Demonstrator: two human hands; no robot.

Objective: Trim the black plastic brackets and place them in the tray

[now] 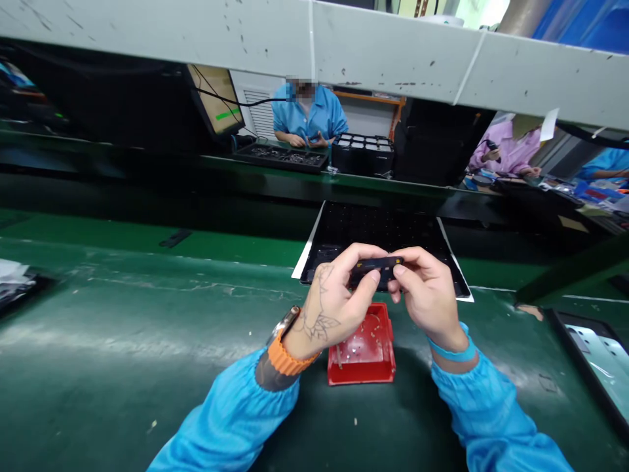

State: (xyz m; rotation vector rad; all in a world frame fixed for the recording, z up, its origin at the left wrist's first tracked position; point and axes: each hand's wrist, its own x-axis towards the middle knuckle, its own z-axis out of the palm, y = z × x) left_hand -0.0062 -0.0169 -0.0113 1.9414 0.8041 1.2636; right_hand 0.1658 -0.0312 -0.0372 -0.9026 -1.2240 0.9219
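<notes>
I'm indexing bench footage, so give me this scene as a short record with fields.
held item: small black elongated part with yellow marks
left hand: bare hand, gripping the part, orange wristband
right hand: bare hand, gripping its other end, blue wristband
nearer side: red plastic open bin, small bits inside
beyond hands: black rectangular tray
surface: green worktop

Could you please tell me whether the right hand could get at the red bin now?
Probably yes: the red bin stands open nearby, though the right hand is helping hold the black part.
</notes>
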